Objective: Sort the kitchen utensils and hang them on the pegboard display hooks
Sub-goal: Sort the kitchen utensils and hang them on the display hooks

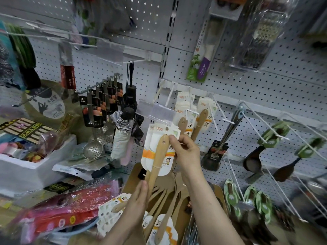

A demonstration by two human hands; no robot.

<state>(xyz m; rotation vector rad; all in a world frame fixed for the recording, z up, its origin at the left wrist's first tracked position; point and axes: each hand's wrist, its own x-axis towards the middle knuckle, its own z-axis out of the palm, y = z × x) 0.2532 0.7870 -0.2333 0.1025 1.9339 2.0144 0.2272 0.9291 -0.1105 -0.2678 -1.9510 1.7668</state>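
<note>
Wooden spatula (157,156): long axis 1–7 o'clock, handle end up. R hand (185,149) pinches card top; L hand (139,193) fingertips on shaft, grip unclear.

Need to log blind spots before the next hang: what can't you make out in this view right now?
Head view only:
- Hook tip behind the clear price tag: whether the wooden spatula card is already threaded cannot be told.
- Spatula blade: hidden behind the left hand and the pile below.
- Right hand covers the card's right edge.
- Card print: too small.
- Green-carded spoons at lower right: motion-blurred and cut off by the frame edge.
</note>
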